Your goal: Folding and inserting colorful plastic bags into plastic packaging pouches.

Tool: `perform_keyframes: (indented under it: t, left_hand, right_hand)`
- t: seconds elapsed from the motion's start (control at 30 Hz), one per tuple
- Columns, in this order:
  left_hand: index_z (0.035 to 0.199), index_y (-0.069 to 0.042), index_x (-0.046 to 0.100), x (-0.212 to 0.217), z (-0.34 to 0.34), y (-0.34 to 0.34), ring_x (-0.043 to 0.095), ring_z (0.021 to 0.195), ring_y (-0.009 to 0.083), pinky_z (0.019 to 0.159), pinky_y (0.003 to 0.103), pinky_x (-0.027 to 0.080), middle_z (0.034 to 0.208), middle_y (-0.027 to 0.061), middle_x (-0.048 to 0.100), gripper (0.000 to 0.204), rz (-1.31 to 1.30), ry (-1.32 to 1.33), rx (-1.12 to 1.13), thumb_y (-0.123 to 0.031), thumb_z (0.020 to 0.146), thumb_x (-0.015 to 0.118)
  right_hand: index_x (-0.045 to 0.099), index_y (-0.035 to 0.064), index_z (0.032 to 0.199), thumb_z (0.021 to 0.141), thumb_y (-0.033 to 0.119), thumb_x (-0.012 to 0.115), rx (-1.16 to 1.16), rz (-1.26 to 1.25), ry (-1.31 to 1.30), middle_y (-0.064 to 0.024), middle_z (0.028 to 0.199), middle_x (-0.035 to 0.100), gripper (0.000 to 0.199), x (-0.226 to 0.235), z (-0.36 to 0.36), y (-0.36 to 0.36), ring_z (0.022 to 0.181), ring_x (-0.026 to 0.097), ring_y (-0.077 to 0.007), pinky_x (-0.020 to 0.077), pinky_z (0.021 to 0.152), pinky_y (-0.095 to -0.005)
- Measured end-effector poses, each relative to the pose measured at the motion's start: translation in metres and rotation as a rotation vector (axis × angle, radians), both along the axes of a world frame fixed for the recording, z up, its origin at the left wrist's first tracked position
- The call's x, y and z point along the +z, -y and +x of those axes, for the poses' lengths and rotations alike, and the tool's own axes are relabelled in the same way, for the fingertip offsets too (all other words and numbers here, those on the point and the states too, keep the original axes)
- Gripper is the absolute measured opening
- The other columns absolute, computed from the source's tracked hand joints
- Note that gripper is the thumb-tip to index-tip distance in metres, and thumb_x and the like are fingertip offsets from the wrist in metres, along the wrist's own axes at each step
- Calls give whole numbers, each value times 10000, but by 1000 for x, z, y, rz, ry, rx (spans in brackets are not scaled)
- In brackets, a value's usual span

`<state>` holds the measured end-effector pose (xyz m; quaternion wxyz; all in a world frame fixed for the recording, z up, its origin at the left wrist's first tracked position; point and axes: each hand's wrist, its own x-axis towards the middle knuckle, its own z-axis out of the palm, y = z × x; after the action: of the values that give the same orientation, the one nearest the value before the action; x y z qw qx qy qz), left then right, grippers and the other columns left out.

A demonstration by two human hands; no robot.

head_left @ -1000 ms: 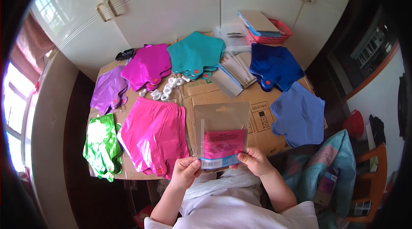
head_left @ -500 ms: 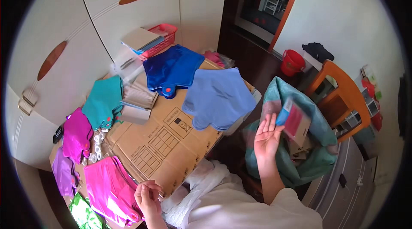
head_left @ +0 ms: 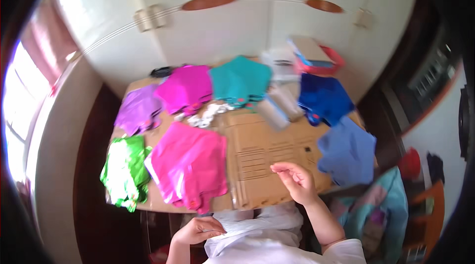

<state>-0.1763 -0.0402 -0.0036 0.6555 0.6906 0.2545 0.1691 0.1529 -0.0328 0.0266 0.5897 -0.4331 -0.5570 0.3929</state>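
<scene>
Right hand (head_left: 295, 182): lower centre-right, half-wide, seemingly empty | left hand (head_left: 200, 229): lower centre, curled, contents we can't tell | glossy pink stack (head_left: 188, 162): centre-left, bench (head_left: 264, 195) | we'd best pinch slick sheets singly, edge-first

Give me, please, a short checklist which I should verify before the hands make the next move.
1. Right hand free: ok, nothing seen in it; it hovers near the cardboard's front edge.
2. Left hand free: cannot tell, its palm is hidden.
3. Pink stack on the cardboard: ok, it lies left of the right hand.
4. Green stack smooth: not ok, its shiny surface is wrinkled.
5. Small white pieces countable: cannot tell, blurred.
6. Contents of the teal bag identifiable: cannot tell, too blurred.
</scene>
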Motion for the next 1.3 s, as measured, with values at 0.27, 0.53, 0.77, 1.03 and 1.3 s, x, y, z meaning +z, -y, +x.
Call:
perform_keyframes:
  t: [0.27, 0.53, 0.77, 1.03, 1.3]
  left_hand:
    - [885, 15, 674, -190, -114, 51, 585, 662, 88, 624, 242, 489, 745, 30, 638, 88, -242, -88, 1466, -57, 854, 636]
    - [1121, -64, 640, -388, -171, 114, 651, 881, 378, 751, 424, 533, 973, 169, 678, 374, 330, -1287, 995, -180, 765, 642]
    - [836, -59, 725, -208, -156, 73, 561, 1068, 399, 862, 422, 497, 957, 201, 664, 267, -168, -1119, 1195, -284, 694, 711]
    - [854, 0, 572, -1, -92, 25, 575, 836, 296, 738, 347, 459, 900, 132, 592, 56, 899, -308, 1364, 11, 809, 604]
    - [909, -27, 600, 24, -63, -78, 597, 945, 337, 814, 389, 483, 1008, 139, 625, 130, 858, -623, 679, -78, 790, 613]
  right_hand:
    - [664, 48, 1036, 800, 227, 689, 279, 446, 803, -101, 1029, 670, 297, 3, -139, -79, 950, 636, -238, 508, 848, -358]
    - [616, 71, 782, 714, 169, 602, 263, 696, 1121, -78, 778, 615, 120, -37, -239, -70, 780, 604, -182, 509, 667, -315]
    - [625, 75, 713, 780, 171, 614, 366, 369, 770, -96, 680, 631, 118, -36, -234, -74, 655, 650, -236, 508, 550, -345]
    - [640, 36, 709, 751, 200, 784, 532, -278, 122, -39, 642, 644, 222, -45, -217, -96, 577, 580, -91, 461, 557, -279]
    - [572, 84, 965, 908, 161, 627, 684, -624, -484, 22, 861, 601, 110, -50, -198, -117, 749, 566, -59, 468, 704, -213]
